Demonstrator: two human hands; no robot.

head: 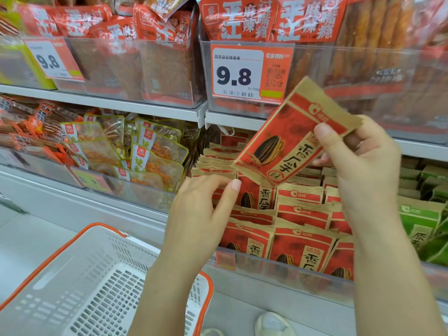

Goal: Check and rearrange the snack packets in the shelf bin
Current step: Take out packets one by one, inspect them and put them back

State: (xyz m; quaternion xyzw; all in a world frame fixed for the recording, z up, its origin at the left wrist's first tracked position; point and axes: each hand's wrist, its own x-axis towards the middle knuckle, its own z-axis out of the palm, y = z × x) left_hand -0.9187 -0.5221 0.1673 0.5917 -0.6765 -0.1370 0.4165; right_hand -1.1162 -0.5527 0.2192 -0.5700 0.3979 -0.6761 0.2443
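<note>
Right hand pinches red packet at its right edge; light, crinkly. Left hand probably parting bin packets, fingers loosely curled.

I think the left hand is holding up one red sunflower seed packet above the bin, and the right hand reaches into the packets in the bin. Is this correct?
Not quite: the hands are swapped. In the head view, the right hand holds up the red sunflower seed packet above the bin, while the left hand reaches into the packets there.
</note>
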